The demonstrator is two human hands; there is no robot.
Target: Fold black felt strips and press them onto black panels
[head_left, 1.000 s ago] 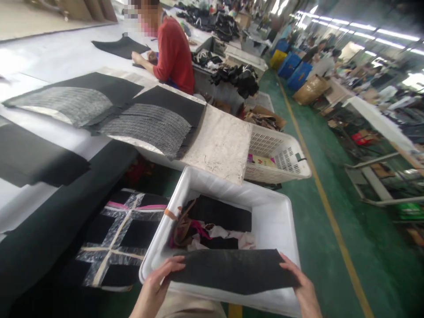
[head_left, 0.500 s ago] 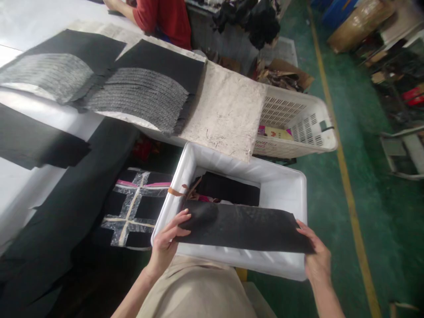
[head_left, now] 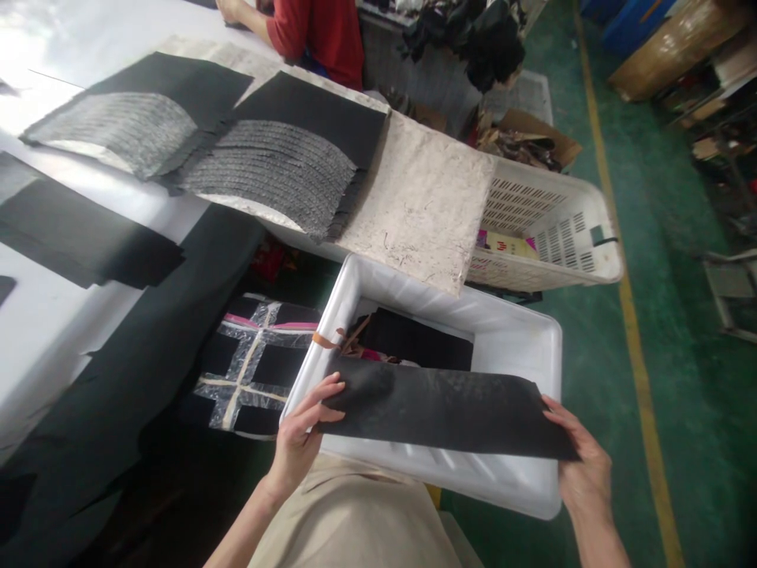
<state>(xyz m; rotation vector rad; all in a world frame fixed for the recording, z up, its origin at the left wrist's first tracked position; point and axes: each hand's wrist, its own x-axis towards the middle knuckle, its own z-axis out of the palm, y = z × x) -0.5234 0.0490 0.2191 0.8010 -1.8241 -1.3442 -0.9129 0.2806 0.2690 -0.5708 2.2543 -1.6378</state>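
Fanned dark stacks [head_left: 277, 158] lie on the table [head_left: 118, 39] at left. The left hand [head_left: 299, 434] grips one end of a black sheet [head_left: 443, 406]. Dark pieces [head_left: 419, 339] already lie inside the tub [head_left: 517, 343]; the sheet, held out flat over its near part, is not laid down. The right hand [head_left: 585, 465] grips the sheet's other end.

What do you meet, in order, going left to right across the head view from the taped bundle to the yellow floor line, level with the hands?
Taped bundle, left hand, flat black sheet, right hand, yellow floor line.
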